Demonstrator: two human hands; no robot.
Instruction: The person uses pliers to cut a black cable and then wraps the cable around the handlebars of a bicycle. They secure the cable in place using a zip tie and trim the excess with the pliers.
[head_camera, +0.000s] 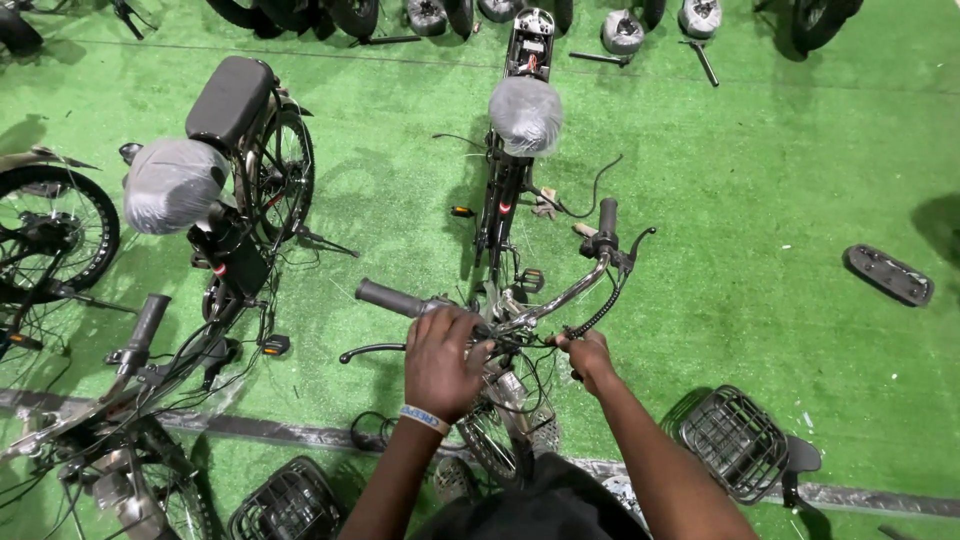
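Head view: left hand (441, 362) grips the handlebar (560, 297), right hand (588, 358) pinches cables (530, 345) (fingertips hidden)

Both forearms are bare; no sleeves reach into view. The left hand (442, 362) has a narrow wristband (425, 419) at the wrist, light blue with white edges and small dark markings. The right hand (588, 358) has no band, ring or glove. A dark garment (545, 510), black or near-black, covers the torso at the lower frame edge.
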